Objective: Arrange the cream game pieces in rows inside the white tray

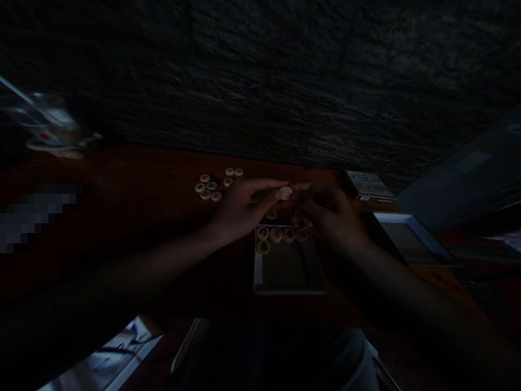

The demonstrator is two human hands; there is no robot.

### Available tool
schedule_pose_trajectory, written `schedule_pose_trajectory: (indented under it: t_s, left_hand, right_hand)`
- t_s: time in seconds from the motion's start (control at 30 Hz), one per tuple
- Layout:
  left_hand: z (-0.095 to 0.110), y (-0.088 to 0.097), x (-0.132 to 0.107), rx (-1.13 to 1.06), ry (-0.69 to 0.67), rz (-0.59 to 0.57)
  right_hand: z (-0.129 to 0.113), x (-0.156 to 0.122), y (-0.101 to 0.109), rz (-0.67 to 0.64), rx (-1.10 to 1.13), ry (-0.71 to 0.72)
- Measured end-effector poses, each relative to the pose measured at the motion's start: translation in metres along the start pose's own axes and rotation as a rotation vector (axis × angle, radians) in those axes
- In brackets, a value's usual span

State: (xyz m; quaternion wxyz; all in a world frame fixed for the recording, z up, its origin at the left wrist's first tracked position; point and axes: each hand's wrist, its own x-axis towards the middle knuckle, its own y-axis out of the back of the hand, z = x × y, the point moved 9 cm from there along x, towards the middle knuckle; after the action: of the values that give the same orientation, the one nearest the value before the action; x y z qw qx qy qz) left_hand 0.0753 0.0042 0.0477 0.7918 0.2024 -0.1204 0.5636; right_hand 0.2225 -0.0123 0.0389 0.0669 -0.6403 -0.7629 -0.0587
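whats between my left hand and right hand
In the head view, a pale round xiangqi piece sits there, gripped at the fingers of the left hand, right up against the right hand.

The person's left hand [242,209] and right hand [328,222] are bare, with long, slim fingers, and a short, pale thumbnail [279,194] shows on the left hand. The left forearm [154,260] and right forearm [402,282] are bare too, lean and smooth-looking, and both fade into deep shadow toward the elbows. Below the white-edged tray [288,292], nearest the camera, lies the front of a loose shirt [264,353]. It looks dark in this dim light, so its true colour is hard to tell, and a paler grey fold [364,361] runs down its right side. Its collar and fabric detail are too dark to make out.
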Motion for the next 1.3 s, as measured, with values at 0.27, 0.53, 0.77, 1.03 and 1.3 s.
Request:
schedule_pose_trajectory:
  t_s: [0.27, 0.53, 0.77, 1.03, 1.3]
  left_hand:
    - [-0.011, -0.002, 0.002, -0.223, 0.159, 0.007]
    - [-0.017, -0.009, 0.000, -0.388, 0.210, -0.031]
    - [-0.015, -0.012, 0.001, -0.378, 0.225, -0.081]
    - [-0.018, -0.018, -0.001, -0.603, 0.312, -0.092]
    - [-0.019, -0.018, -0.001, -0.580, 0.300, -0.114]
  right_hand:
    - [-0.012, -0.002, 0.005, 0.026, -0.209, 0.175]
    - [-0.017, -0.005, 0.009, 0.057, -0.394, 0.301]
    - [-0.036, -0.013, 0.007, 0.088, -0.629, 0.471]
    - [-0.036, -0.013, 0.005, 0.068, -0.643, 0.475]
    - [-0.040, -0.016, 0.000, 0.031, -0.663, 0.512]
